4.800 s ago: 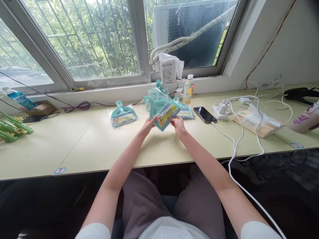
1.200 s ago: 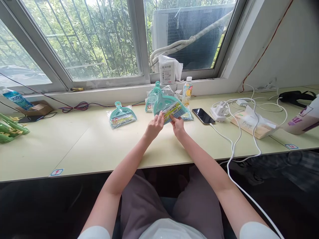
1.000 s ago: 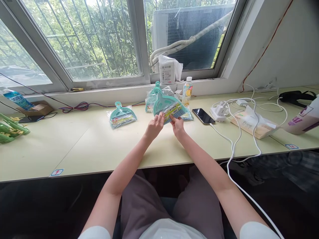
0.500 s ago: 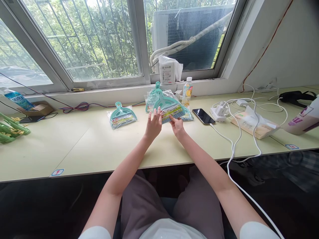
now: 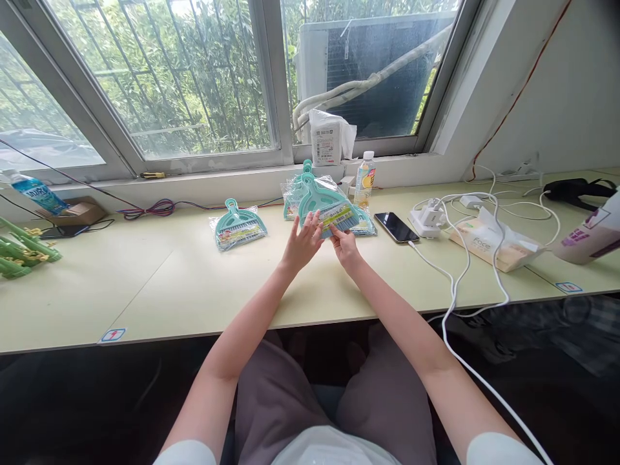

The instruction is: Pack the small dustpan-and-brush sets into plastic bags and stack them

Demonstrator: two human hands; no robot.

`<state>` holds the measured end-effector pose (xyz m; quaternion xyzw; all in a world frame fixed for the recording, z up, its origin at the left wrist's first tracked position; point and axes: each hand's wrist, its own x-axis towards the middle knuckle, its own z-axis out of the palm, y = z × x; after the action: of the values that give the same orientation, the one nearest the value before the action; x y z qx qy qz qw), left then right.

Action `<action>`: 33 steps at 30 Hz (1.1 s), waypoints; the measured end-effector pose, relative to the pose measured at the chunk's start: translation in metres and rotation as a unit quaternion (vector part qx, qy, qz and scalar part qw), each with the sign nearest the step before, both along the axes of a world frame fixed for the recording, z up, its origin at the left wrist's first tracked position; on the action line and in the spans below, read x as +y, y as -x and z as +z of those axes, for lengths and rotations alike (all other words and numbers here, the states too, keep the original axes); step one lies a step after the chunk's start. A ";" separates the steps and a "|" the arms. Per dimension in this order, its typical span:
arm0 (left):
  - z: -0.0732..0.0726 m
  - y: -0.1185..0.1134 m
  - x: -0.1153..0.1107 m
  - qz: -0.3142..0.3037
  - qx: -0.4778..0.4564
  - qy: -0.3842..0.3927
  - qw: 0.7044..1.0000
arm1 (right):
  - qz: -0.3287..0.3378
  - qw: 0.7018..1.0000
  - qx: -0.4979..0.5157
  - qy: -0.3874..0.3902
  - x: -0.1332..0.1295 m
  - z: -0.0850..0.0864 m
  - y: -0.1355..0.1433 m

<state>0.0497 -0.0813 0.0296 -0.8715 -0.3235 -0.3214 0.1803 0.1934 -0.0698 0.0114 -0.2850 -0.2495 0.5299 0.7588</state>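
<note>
A teal dustpan and brush set [image 5: 320, 197] in clear wrap, with a yellow printed label, is tilted up over the table. My right hand [image 5: 345, 247] pinches its lower edge, thumb on the front. Against the label's left side lies my left hand [image 5: 303, 244], its fingers stretched out and open. Behind the held set are more wrapped teal sets [image 5: 290, 196], partly covered by it. Another wrapped dustpan and brush set [image 5: 239, 227] lies apart, to the left of my hands.
A phone [image 5: 396, 227] on a white cable lies right of my hands, near a charger block [image 5: 426, 219] and a tissue pack [image 5: 494, 244]. Behind stand a drink bottle [image 5: 364, 181] and a white package [image 5: 327, 143]. Bamboo stalks [image 5: 22, 255] sit far left.
My left hand has slid slightly right and lower across the front of the held set. The right hand keeps its pinch in nearly the same place.
</note>
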 end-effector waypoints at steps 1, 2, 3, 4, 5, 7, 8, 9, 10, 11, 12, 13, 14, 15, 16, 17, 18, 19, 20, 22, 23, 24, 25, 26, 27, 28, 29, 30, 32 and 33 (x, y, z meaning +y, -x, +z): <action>0.000 0.001 0.001 -0.001 0.005 -0.003 1.000 | 0.001 1.000 0.003 -0.004 0.000 0.000 0.000; 0.001 0.002 0.002 -0.002 0.010 -0.005 1.000 | 0.003 1.000 0.004 -0.008 0.000 0.000 0.000; 0.002 0.003 0.002 -0.003 0.014 -0.006 1.000 | 0.004 1.000 0.005 -0.012 0.000 0.000 -0.001; 0.002 0.004 0.003 -0.002 0.018 -0.007 1.000 | 0.004 1.000 0.005 -0.013 0.000 0.000 -0.001; 0.003 0.006 0.003 -0.001 0.021 -0.007 1.000 | 0.005 1.000 0.005 -0.012 0.001 0.000 -0.001; 0.003 0.007 0.004 0.005 0.025 -0.006 1.000 | 0.009 1.000 0.006 -0.010 0.001 0.000 -0.002; 0.003 0.008 0.005 0.008 0.027 -0.006 1.000 | 0.011 1.000 0.008 -0.010 0.001 0.000 -0.002; 0.004 0.008 0.005 0.011 0.029 -0.006 1.000 | 0.014 1.000 0.011 -0.012 0.001 0.000 -0.002; 0.004 0.009 0.005 0.014 0.029 -0.006 0.999 | 0.017 1.000 0.013 -0.015 0.002 0.000 -0.002; 0.004 0.009 0.004 0.014 0.027 -0.005 1.000 | 0.020 0.999 0.015 -0.020 0.001 0.000 -0.002; 0.004 0.009 0.004 0.013 0.023 -0.003 1.000 | 0.022 0.999 0.017 -0.024 0.001 0.000 -0.002; 0.004 0.009 0.003 0.009 0.018 0.001 1.000 | 0.023 0.999 0.018 -0.026 0.001 0.001 -0.002; 0.003 0.008 0.002 0.001 0.009 0.006 1.000 | 0.022 0.999 0.018 -0.027 0.001 0.001 -0.002; 0.003 0.008 0.000 -0.009 -0.003 0.013 1.000 | 0.021 0.999 0.018 -0.026 0.000 0.002 -0.003; 0.003 0.007 -0.001 -0.019 -0.024 0.022 0.999 | 0.019 0.999 0.018 -0.025 0.000 0.002 -0.003; 0.002 0.007 -0.002 -0.027 -0.059 0.032 0.997 | 0.017 0.999 0.017 -0.022 0.000 0.003 -0.003; 0.001 0.006 -0.002 -0.032 -0.115 0.042 0.992 | 0.014 1.000 0.016 -0.019 -0.001 0.003 -0.004; 0.001 0.005 -0.002 -0.034 -0.192 0.053 0.979 | 0.011 1.000 0.015 -0.016 -0.001 0.004 -0.004; 0.001 0.005 -0.001 -0.037 -0.282 0.071 0.956 | 0.007 1.000 0.014 -0.013 -0.001 0.004 -0.005; 0.001 0.004 0.005 -0.063 -0.450 0.146 0.879 | 0.006 1.000 0.012 -0.007 -0.002 0.005 -0.004; 0.002 0.003 0.009 -0.091 -0.505 0.210 0.832 | 0.010 1.000 0.009 -0.008 -0.003 0.005 -0.004; 0.002 0.003 0.012 -0.128 -0.534 0.286 0.785 | 0.018 1.000 0.004 -0.011 -0.003 0.005 -0.002; 0.001 0.002 0.016 -0.167 -0.541 0.361 0.741 | 0.026 1.000 -0.003 -0.014 -0.004 0.005 -0.001; 0.000 0.002 0.018 -0.201 -0.538 0.421 0.702 | 0.033 0.999 -0.012 -0.017 -0.004 0.004 0.000; -0.002 0.001 0.020 -0.226 -0.533 0.464 0.670 | 0.036 0.999 -0.020 -0.019 -0.003 0.003 0.001; -0.004 0.000 0.020 -0.239 -0.529 0.495 0.647 | 0.032 0.999 -0.026 -0.019 -0.003 0.002 0.002; -0.006 -0.001 0.020 -0.243 -0.522 0.521 0.630 | 0.023 0.999 -0.030 -0.018 -0.002 0.000 0.002; -0.008 -0.002 0.019 -0.241 -0.509 0.550 0.618 | 0.009 0.999 -0.030 -0.016 -0.001 -0.001 0.001; -0.010 -0.003 0.016 -0.238 -0.456 0.614 0.598 | -0.015 1.000 -0.024 -0.014 0.002 -0.003 -0.001; -0.011 -0.003 0.014 -0.243 -0.430 0.638 0.591 | -0.021 1.000 -0.019 -0.013 0.003 -0.004 -0.003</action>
<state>0.0527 -0.0673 0.0190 -0.5706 -0.2622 -0.4018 -0.6665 0.1963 -0.0672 0.0078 -0.2903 -0.2652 0.5051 0.7682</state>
